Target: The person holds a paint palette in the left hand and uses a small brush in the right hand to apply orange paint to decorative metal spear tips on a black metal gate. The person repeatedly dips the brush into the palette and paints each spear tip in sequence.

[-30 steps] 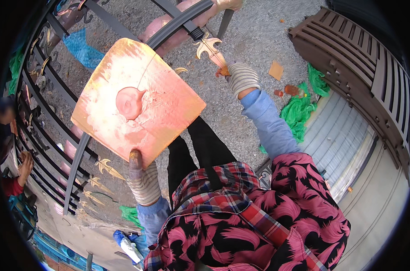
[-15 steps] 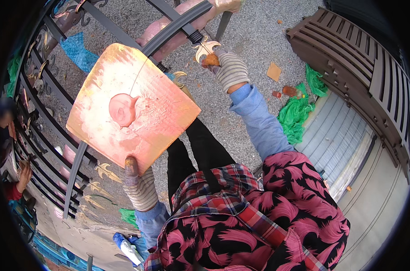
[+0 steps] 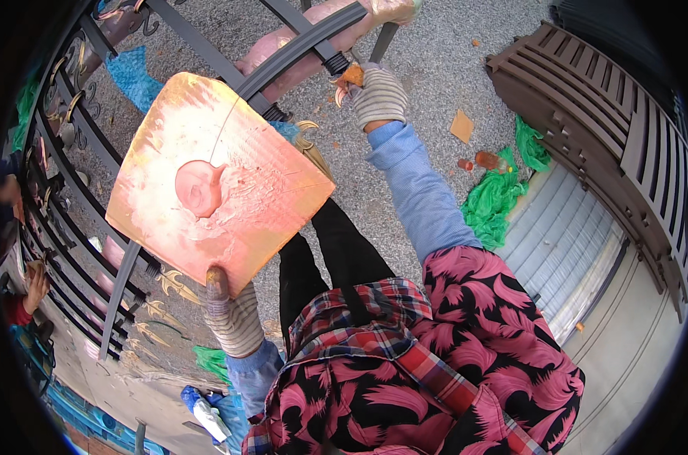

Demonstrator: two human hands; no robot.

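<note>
My left hand, in a striped, stained glove, grips the near corner of a flat square board with its thumb on top. A thick pink blob of paste sits mid-board, with smears around it. My right hand, in a matching glove, pinches a small orange-brown pad, perhaps sponge. The pad is at the pointed ornament on the end of a dark metal fence bar; fingers and pad hide most of that ornament. Another gold-coloured ornament shows beyond the board's right edge.
The dark metal fence spans the left, resting partly on a plastic-wrapped pink roll. Brown slatted panels stand at right. Green plastic, a bottle and a tan square lie on the ground. Another person's hand is at far left.
My right hand has shifted slightly left and up, and the pad now covers most of the ornament that showed before. The board has moved slightly left, still in my left hand.
</note>
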